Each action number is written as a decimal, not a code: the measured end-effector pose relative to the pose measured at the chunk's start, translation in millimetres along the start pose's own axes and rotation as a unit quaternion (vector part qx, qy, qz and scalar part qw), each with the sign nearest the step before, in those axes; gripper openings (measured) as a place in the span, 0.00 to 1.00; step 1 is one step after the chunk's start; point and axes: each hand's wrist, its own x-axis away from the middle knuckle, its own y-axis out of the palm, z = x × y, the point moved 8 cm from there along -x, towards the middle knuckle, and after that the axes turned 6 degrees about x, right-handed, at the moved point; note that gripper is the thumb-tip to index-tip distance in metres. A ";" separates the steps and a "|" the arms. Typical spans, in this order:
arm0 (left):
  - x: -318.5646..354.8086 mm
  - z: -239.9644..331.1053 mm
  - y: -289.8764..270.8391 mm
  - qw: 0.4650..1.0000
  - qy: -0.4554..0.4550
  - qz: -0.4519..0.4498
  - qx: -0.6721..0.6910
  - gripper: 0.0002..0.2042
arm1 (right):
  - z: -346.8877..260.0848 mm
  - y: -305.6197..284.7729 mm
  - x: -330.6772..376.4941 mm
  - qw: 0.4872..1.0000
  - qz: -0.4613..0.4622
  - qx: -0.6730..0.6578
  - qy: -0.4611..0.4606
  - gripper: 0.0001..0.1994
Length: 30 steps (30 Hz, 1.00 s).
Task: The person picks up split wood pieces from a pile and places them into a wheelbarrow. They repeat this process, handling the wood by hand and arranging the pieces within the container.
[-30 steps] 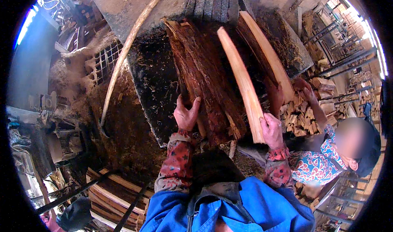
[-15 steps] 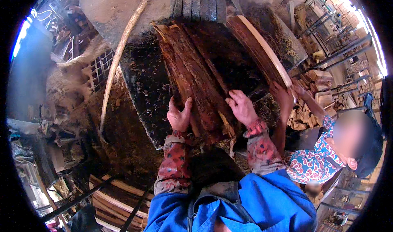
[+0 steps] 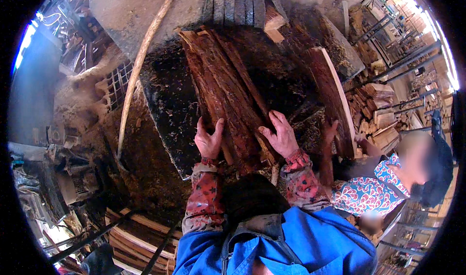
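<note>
A bundle of rough, bark-covered wood slabs point(image 3: 225, 95) lies lengthwise before me on the dark machine table, its far end near a curtain of grey strips. My left hand point(image 3: 209, 138) grips the near left edge, thumb on top and fingers down the side. On the opposite edge my right hand point(image 3: 282, 135) is closed round the slabs, fingers pointing away from me. Part of the fingers of each hand is hidden by the wood. To the right, a co-worker's hands hold another bark-sided slab point(image 3: 335, 100) with a pale sawn edge.
A long, curved pale stick point(image 3: 143, 66) leans along the table's left side. The grey strip curtain point(image 3: 235, 5) hangs at the far end, with a sawn wood end point(image 3: 274, 25) beside it. Cut boards point(image 3: 141, 238) lie at lower left. A co-worker point(image 3: 371, 192) stands close on my right.
The co-worker's slab has come away from the strip curtain toward the near right. A sawn wood end now shows at the curtain. My hands stay on the bark slabs, shifted only slightly.
</note>
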 end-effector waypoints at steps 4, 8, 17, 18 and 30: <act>0.3 10.2 -2.4 1.000 0.003 0.009 -0.013 0.34 | -1.4 3.6 1.1 1.000 0.014 -0.008 -0.003 0.32; 2.8 -6.4 -5.8 1.000 -0.023 -0.001 -0.006 0.34 | -4.5 8.6 5.5 0.999 0.029 -0.013 -0.015 0.32; -0.4 -8.7 -3.2 1.000 0.011 -0.001 0.000 0.36 | -4.3 5.2 2.7 0.999 0.032 -0.022 -0.016 0.32; -0.5 -9.2 -2.7 1.000 0.015 -0.004 -0.002 0.36 | -3.6 4.9 3.0 0.999 0.034 -0.021 -0.018 0.32; -0.8 -2.5 -2.8 0.999 -0.044 -0.018 0.022 0.37 | 31.2 -24.4 -56.1 0.996 0.080 -0.003 -0.028 0.18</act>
